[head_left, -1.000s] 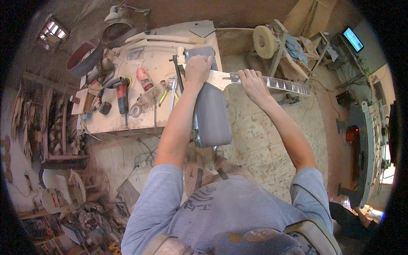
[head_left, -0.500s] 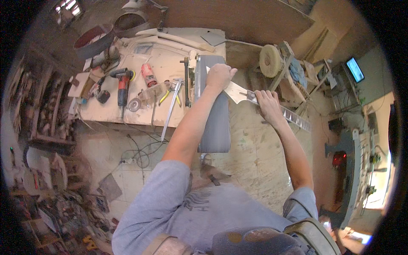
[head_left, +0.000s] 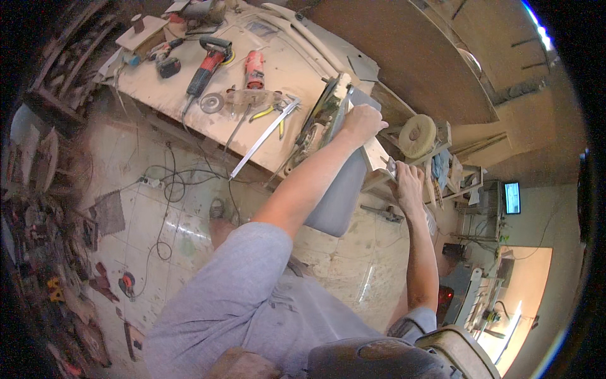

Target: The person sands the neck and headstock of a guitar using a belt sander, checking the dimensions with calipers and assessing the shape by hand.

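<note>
A grey padded panel (head_left: 338,202) stands on edge against the front of the workbench (head_left: 183,95). My left hand (head_left: 362,123) is closed over its top edge, with the arm stretched out from the lower middle. A pale wooden strip (head_left: 377,155) runs from under that hand down to the right. My right hand (head_left: 407,184) grips the strip's lower end, where a small metal part shows at the fingers. The two hands are close together. The far end of the strip is hidden behind my right hand.
The bench holds a red angle grinder (head_left: 210,60), a second red power tool (head_left: 254,66), a grey disc (head_left: 211,102) and a long metal ruler (head_left: 262,136). A buffing wheel (head_left: 418,134) stands right of the hands. Cables (head_left: 165,189) lie on the tiled floor, with clutter along the left wall.
The view has swung and tilted, so the bench now sits upper left. My right hand has slid along the strip toward my left hand. Both hands keep their hold.
</note>
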`<move>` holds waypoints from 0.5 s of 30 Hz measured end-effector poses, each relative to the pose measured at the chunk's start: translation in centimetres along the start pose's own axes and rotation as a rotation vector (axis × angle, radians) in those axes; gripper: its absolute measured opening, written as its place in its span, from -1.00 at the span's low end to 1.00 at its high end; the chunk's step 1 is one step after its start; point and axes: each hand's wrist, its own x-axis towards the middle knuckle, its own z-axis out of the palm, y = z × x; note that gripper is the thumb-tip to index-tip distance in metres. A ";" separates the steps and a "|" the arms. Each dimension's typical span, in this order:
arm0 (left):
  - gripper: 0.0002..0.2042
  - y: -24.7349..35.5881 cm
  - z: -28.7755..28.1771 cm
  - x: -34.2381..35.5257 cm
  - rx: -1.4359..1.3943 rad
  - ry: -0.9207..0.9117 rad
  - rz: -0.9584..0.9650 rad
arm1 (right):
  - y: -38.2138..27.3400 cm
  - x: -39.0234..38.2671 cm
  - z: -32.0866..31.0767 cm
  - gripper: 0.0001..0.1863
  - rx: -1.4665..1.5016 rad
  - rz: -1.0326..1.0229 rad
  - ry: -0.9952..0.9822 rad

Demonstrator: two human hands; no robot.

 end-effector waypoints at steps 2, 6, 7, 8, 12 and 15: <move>-0.53 -0.5 -0.5 0.0 -0.038 -0.021 -0.024 | -0.6 0.4 -0.5 -0.54 0.010 -0.001 -0.001; -0.52 -0.4 -1.5 -0.4 0.044 -0.044 -0.040 | -0.2 0.7 0.4 -0.46 0.030 -0.017 0.033; -0.52 -0.6 -1.6 -0.2 0.059 -0.044 -0.037 | -0.2 0.9 0.5 -0.41 0.065 -0.015 0.043; -0.52 -0.6 -1.7 -0.2 0.072 -0.045 -0.032 | -0.2 0.8 0.5 -0.35 0.101 -0.012 0.053; -0.52 -0.9 -1.2 -0.4 0.015 -0.010 0.006 | -0.9 0.1 -0.1 -0.37 0.247 0.050 0.050; -0.51 -0.2 -0.9 -0.1 0.010 -0.069 -0.002 | -0.7 -1.0 -0.3 -0.37 0.313 0.078 0.051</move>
